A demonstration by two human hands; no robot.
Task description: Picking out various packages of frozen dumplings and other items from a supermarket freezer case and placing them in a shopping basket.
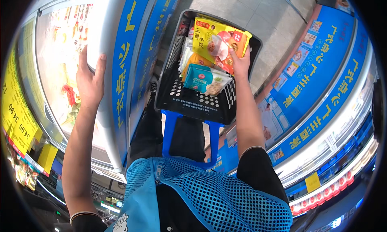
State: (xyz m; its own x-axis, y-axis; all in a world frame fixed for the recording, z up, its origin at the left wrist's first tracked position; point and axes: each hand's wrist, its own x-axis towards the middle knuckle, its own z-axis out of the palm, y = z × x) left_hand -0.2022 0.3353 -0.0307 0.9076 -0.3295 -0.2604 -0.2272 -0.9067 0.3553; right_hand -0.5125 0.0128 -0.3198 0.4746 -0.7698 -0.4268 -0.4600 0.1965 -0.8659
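My right hand [241,64] grips the right edge of a yellow and orange bag of frozen dumplings [208,40], thumb across its front. The bag is at the top of a black plastic shopping basket [193,103], above other packs. A teal and clear food packet [202,79] lies in the basket just below it, over an orange pack [196,61] that is partly covered. My left hand [90,84] is at the white rim [104,35] of a chest freezer, thumb and fingers apart and holding nothing. Whether it touches the rim I cannot tell.
The basket's blue handle [168,132] reaches toward my waist. Lit packs [68,66] fill the freezer at left, beside yellow price tags [19,117]. A second freezer with blue panels [320,62] stands at right. Grey floor tiles [235,5] lie between.
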